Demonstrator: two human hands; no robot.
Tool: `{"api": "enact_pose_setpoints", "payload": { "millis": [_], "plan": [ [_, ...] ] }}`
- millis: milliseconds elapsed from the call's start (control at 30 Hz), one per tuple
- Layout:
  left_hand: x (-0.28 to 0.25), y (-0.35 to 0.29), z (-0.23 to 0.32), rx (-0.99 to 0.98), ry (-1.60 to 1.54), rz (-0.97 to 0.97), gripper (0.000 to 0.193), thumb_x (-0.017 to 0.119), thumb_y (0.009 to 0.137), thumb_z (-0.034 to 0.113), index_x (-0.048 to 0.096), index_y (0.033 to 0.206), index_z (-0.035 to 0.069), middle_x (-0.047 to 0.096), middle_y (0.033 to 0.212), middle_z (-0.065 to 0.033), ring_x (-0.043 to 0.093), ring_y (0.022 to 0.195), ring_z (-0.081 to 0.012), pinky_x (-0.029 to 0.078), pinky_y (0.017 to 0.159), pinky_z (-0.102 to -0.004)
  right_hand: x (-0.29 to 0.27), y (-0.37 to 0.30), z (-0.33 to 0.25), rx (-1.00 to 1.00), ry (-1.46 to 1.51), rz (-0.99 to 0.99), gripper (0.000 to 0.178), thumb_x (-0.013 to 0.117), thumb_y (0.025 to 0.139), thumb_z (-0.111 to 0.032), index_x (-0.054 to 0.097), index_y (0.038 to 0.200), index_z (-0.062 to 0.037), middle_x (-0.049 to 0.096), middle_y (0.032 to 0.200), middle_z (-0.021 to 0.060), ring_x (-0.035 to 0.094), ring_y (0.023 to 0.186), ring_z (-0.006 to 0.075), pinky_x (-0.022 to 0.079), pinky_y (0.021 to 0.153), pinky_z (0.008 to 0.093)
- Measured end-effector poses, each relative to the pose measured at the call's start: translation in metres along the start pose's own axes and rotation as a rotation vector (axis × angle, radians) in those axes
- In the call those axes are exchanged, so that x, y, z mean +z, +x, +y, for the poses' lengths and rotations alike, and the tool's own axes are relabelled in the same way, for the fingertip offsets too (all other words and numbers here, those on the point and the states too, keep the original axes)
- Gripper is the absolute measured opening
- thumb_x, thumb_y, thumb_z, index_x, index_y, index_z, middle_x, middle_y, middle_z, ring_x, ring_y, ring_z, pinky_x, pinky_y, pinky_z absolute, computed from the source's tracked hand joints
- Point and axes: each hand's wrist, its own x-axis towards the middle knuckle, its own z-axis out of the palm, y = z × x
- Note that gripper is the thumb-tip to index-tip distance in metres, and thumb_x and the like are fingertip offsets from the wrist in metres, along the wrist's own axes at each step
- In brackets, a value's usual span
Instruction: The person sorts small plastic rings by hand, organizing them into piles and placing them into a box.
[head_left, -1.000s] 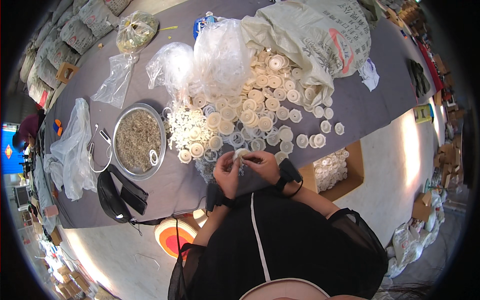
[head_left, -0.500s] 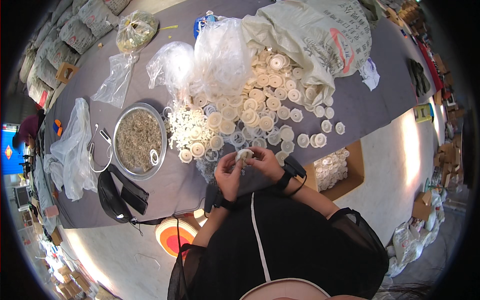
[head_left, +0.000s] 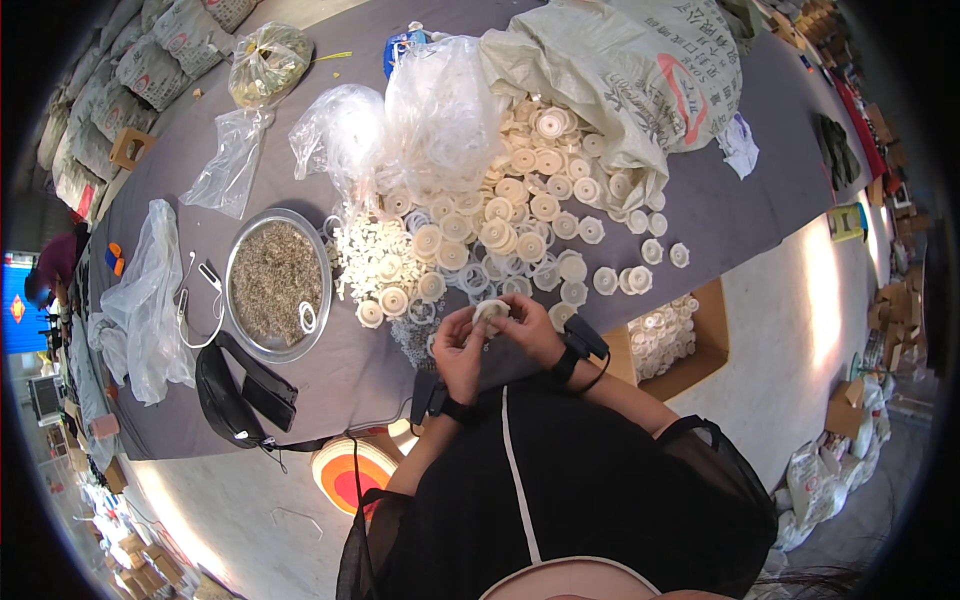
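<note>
Fingertips of our left hand [head_left: 459,355] and right hand [head_left: 535,333] pinch 1 round cream piece [head_left: 491,309] between them, so neither hand is nearer: it sits at both grips, with the left on its near-left side and the right on its right. Each grip is closed on this piece, and we hold it just above the near edge of the tabletop [head_left: 350,388]. Its outline looks roundish, so we make out no long axis, and our fingers hide too much for us to tell its exact tilt. Straight beyond the fingertips lie loose clear rings [head_left: 462,278] and, farther off, a heap of cream discs [head_left: 545,165], which crowd the space ahead. Small white parts [head_left: 372,250] lie ahead and to the left, and tiny greyish pieces [head_left: 408,338] lie just left of the left hand, partly hidden by it. Farther left we see a round metal tray [head_left: 285,351] of fine brownish bits with a white ring [head_left: 308,318] in it. Behind the heap, 2 clear plastic bags [head_left: 440,110] and a woven sack [head_left: 620,70] close off the far side. Low on our right, beside the tabletop, stands a cardboard box [head_left: 712,332] with more pale discs inside.
</note>
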Motion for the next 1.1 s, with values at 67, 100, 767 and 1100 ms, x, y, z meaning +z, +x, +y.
{"api": "enact_pose_setpoints", "payload": {
  "millis": [67,100,767,1100],
  "plan": [
    [-0.001,0.003,-0.004,0.026,0.074,-0.007,0.024,0.057,0.079,0.002,0.05,0.101,-0.002,0.058,0.094,-0.0074,0.056,0.081,-0.011,0.046,0.068,-0.0209,-0.002,0.002,0.006,0.064,0.089,-0.014,0.029,0.061,0.078,-0.014,0.049,0.101,-0.0002,0.057,0.09,0.0051,0.054,0.084,0.0101,0.046,0.069,0.0235],
    [-0.001,0.004,-0.005,0.051,0.148,-0.014,0.024,0.056,0.079,0.002,0.05,0.101,-0.001,0.058,0.094,-0.0074,0.056,0.081,-0.0112,0.047,0.068,-0.0214,-0.002,0.004,0.01,0.008,0.037,0.001,0.029,0.061,0.078,-0.014,0.049,0.1,0.0002,0.057,0.091,0.0051,0.054,0.085,0.0102,0.046,0.069,0.0239],
    [0.003,0.012,-0.007,-0.066,-0.015,0.056,0.022,0.055,0.079,0.001,0.05,0.101,0.0,0.059,0.092,-0.0071,0.057,0.078,-0.0108,0.049,0.06,-0.0204,-0.005,0.0,-0.023,-0.748,-1.011,0.089,0.021,0.068,0.062,-0.01,0.061,0.082,-0.0064,0.052,0.092,0.0108,0.05,0.086,0.0279,0.04,0.074,0.037],
    [0.003,0.008,-0.003,0.023,0.054,-0.006,0.024,0.056,0.079,0.001,0.049,0.102,-0.003,0.058,0.093,-0.009,0.057,0.081,-0.0124,0.048,0.067,-0.022,-0.006,0.001,0.001,-0.068,0.055,0.041,0.036,0.064,0.074,-0.009,0.049,0.105,-0.0003,0.054,0.094,0.0062,0.052,0.082,0.0102,0.045,0.066,0.0224]
  ]
}}
